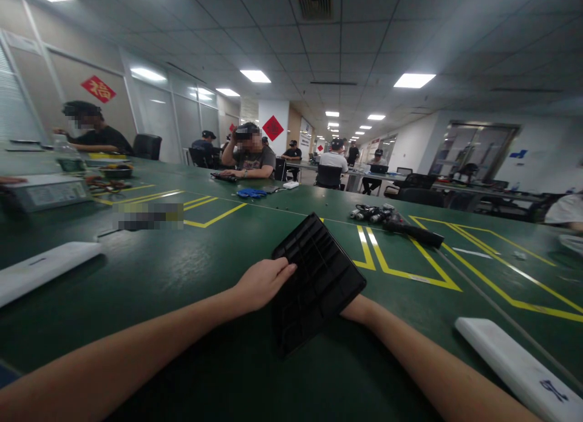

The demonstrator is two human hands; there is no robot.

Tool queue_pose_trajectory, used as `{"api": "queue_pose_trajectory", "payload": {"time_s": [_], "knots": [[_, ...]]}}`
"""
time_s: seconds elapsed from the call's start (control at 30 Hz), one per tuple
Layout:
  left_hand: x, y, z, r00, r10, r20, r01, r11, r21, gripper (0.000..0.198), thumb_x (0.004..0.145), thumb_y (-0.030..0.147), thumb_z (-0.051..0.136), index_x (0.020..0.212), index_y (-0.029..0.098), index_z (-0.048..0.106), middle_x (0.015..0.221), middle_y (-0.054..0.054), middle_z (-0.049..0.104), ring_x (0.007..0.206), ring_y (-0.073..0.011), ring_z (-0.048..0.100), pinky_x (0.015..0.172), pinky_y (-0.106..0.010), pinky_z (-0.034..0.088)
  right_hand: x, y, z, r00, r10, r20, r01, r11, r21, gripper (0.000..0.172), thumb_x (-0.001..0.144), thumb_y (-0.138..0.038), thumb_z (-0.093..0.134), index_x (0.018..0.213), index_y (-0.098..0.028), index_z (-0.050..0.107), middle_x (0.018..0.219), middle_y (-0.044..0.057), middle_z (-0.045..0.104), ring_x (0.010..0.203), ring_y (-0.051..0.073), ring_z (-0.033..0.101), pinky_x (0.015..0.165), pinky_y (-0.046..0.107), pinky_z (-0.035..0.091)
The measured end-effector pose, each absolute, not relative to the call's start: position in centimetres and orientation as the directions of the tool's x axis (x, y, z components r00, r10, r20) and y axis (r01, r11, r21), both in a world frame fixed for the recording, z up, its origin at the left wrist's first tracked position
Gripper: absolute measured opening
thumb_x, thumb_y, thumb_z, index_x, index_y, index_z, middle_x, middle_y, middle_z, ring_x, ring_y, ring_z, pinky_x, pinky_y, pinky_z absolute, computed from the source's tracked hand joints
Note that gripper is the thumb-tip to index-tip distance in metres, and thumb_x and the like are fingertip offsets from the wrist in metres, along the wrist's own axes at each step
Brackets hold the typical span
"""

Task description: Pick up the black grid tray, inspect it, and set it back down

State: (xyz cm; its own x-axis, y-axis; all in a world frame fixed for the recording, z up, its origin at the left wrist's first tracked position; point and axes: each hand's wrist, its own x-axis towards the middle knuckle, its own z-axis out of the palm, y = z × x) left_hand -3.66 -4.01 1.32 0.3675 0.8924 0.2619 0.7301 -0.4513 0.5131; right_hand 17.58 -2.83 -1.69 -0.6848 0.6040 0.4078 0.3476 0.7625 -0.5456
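A flat black plastic tray (314,282) with raised ribs across its face is tilted above the green table in front of me. My left hand (266,282) is closed on its left edge, the thumb lying over the ribbed face. My right hand (357,309) reaches behind the tray's lower right edge; its fingers are hidden there, so its grip does not show.
White bars lie on the green table (200,331) at left (50,267) and right (519,361). Ahead are yellow tape outlines (423,280), a cluster of dark and silvery parts (373,214) and blue gloves (251,193). A person (255,158) sits across the table.
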Motion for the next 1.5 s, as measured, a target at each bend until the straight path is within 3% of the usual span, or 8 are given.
{"api": "queue_pose_trajectory", "payload": {"time_s": [0.47,0.6,0.7,0.8,0.93,1.17,1.33,1.5], "knots": [[-4.3,-4.4,3.7,0.505,0.827,0.248,0.619,-0.547,0.563,0.008,0.073,0.021,0.046,0.078,0.019,0.052,0.073,-0.001,0.052,0.065,-0.0138,0.048,0.061,-0.026,0.035,17.2,-3.3,-0.9,-0.664,0.608,0.435,0.337,0.763,-0.551,0.050,0.082,-0.027,0.047,0.131,-0.029,0.034,0.137,0.002,0.037,0.123,0.022,0.037,0.107,0.040,0.024],[-4.2,-3.4,3.3,0.334,0.942,0.035,0.266,-0.130,0.955,0.012,0.066,0.017,0.043,0.077,0.018,0.044,0.066,0.001,0.048,0.056,-0.0113,0.048,0.050,-0.023,0.036,17.1,-3.6,-0.2,-0.711,0.567,0.416,0.339,0.795,-0.504,0.050,0.084,-0.027,0.044,0.132,-0.027,0.032,0.138,0.002,0.036,0.125,0.019,0.034,0.109,0.038,0.019],[-4.2,-2.7,2.8,0.313,0.940,-0.133,-0.044,0.154,0.987,0.009,0.065,0.020,0.043,0.073,0.017,0.040,0.066,0.001,0.046,0.054,-0.0088,0.047,0.047,-0.020,0.034,17.0,-3.7,0.2,-0.719,0.572,0.395,0.371,0.796,-0.478,0.049,0.085,-0.028,0.043,0.132,-0.022,0.033,0.139,0.005,0.035,0.127,0.020,0.031,0.109,0.039,0.015],[-4.4,-2.2,2.1,0.345,0.930,-0.125,0.098,0.097,0.990,0.019,0.065,0.028,0.054,0.074,0.016,0.042,0.061,0.005,0.041,0.050,-0.0066,0.040,0.044,-0.018,0.028,17.0,-3.6,-0.2,-0.703,0.593,0.392,0.366,0.775,-0.515,0.050,0.085,-0.032,0.041,0.132,-0.018,0.035,0.139,0.009,0.034,0.127,0.020,0.030,0.109,0.040,0.016],[-4.8,-2.1,1.5,0.437,0.898,0.040,0.482,-0.272,0.833,0.041,0.061,0.040,0.065,0.090,0.016,0.049,0.064,0.006,0.038,0.058,-0.0088,0.040,0.053,-0.021,0.034,17.2,-3.1,-1.0,-0.696,0.586,0.414,0.287,0.756,-0.588,0.050,0.084,-0.037,0.041,0.130,-0.017,0.037,0.136,0.010,0.038,0.123,0.018,0.037,0.106,0.037,0.025],[-4.6,-3.2,2.3,0.561,0.770,0.304,0.666,-0.638,0.386,0.035,0.068,0.046,0.056,0.086,0.016,0.051,0.082,-0.002,0.049,0.072,-0.0147,0.046,0.063,-0.026,0.038,17.3,-2.5,-1.9,-0.678,0.568,0.467,0.359,0.810,-0.465,0.052,0.082,-0.038,0.044,0.130,-0.019,0.038,0.137,0.008,0.037,0.126,0.022,0.031,0.107,0.040,0.020],[-6.3,-0.7,3.1,0.322,0.834,0.447,0.860,-0.455,0.229,0.036,0.070,0.050,0.049,0.082,0.016,0.052,0.084,-0.005,0.055,0.074,-0.0179,0.052,0.064,-0.028,0.039,19.0,-0.4,-0.9,-0.573,0.707,0.415,0.579,0.707,-0.406,0.052,0.082,-0.032,0.042,0.133,-0.022,0.032,0.127,0.009,0.047,0.118,0.025,0.039,0.099,0.043,0.030],[-11.6,2.6,4.6,-0.125,0.924,0.360,0.979,0.057,0.193,0.052,0.069,0.061,0.039,0.080,0.014,0.058,0.085,-0.012,0.061,0.078,-0.0262,0.057,0.061,-0.031,0.041,24.2,2.0,0.0,-0.149,0.945,0.290,0.931,0.234,-0.281,0.056,0.085,-0.032,0.036,0.138,-0.024,0.017,0.112,0.011,0.055,0.099,0.026,0.049,0.086,0.040,0.035]]}}
